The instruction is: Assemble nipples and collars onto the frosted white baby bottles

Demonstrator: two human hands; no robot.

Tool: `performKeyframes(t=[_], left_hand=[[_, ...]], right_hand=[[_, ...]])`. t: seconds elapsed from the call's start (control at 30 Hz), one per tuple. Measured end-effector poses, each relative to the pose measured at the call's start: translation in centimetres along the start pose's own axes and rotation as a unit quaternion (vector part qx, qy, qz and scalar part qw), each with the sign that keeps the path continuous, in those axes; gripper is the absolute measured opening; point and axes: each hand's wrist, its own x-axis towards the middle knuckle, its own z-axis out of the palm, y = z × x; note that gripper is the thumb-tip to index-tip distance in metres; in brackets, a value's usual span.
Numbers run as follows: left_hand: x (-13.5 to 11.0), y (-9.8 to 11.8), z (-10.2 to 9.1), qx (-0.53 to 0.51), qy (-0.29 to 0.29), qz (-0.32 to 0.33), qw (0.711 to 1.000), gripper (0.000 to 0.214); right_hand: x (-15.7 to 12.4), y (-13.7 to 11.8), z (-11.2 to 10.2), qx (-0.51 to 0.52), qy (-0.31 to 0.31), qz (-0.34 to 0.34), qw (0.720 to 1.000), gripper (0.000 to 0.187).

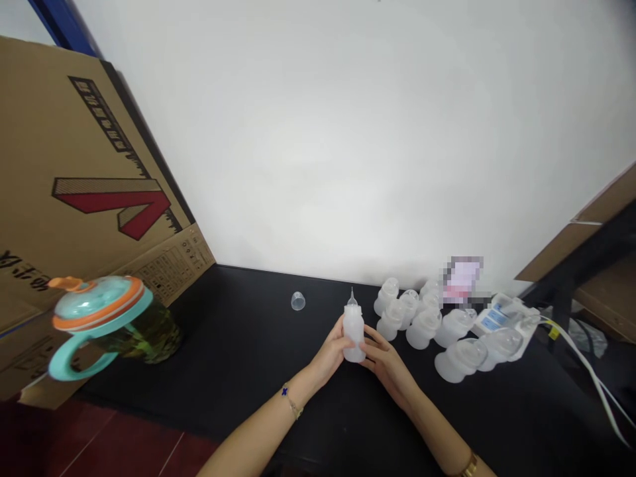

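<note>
Upright between my two hands is a small translucent white squeeze bottle [354, 334] with a thin pointed clear nozzle on top. My left hand [332, 351] is closed round its left side, the thumb across the front. From the right, my right hand [386, 364] grips the lower part with its fingers. A clear domed cap [297, 301] lies on the black table [238, 344], left of the bottle and apart from it. To the right stand several similar translucent bottles [423, 328] with clear domed caps on.
A teapot-like jug [102, 311] with a turquoise handle and orange-rimmed lid stands at the left, before a large cardboard box [44, 146]. At the right are a white power strip [507, 315], a white cable [589, 371] and a blurred-out pinkish item [462, 278] against the wall.
</note>
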Motion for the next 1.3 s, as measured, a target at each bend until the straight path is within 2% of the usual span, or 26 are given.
performKeyframes(t=[0.37, 0.6, 0.77, 1.0, 1.07, 1.13, 1.17, 1.23, 1.3], left_hand=[[0.0, 0.5, -0.2, 0.021, -0.025, -0.02, 0.999, 0.063], [0.3, 0.2, -0.6, 0.018, -0.036, -0.018, 0.999, 0.056], [0.3, 0.1, -0.7, 0.02, -0.068, -0.01, 0.997, 0.057], [1.0, -0.8, -2.0, 0.115, -0.085, 0.042, 0.989, 0.06], [1.0, -0.7, -2.5, 0.169, -0.072, 0.068, 0.981, 0.059], [1.0, 0.0, -3.0, 0.279, -0.011, 0.142, 0.95, 0.058], [1.0, 0.5, -3.2, 0.361, 0.02, 0.189, 0.913, 0.058], [1.0, 1.9, -4.0, 0.512, 0.11, 0.281, 0.804, 0.054], [1.3, 3.1, -5.0, 0.615, 0.186, 0.321, 0.696, 0.052]], right_hand=[[-0.4, -0.7, 0.6, -0.024, 0.007, -0.017, 1.0, 0.057], [-0.2, -0.7, 0.2, -0.022, -0.008, -0.019, 1.0, 0.056], [-0.3, -0.7, 0.6, -0.025, -0.026, -0.032, 0.999, 0.05], [-0.4, -0.4, 0.9, -0.009, -0.021, -0.047, 0.999, 0.046], [-0.3, -0.3, 0.8, -0.002, -0.015, -0.043, 0.999, 0.046], [-0.2, -0.3, 0.6, 0.004, -0.013, -0.039, 0.999, 0.047], [-0.2, -0.3, 0.5, 0.006, -0.013, -0.038, 0.999, 0.046], [-0.1, -0.3, 0.5, 0.008, -0.015, -0.036, 0.999, 0.045], [-0.1, -0.3, 0.5, 0.01, -0.018, -0.032, 0.999, 0.043]])
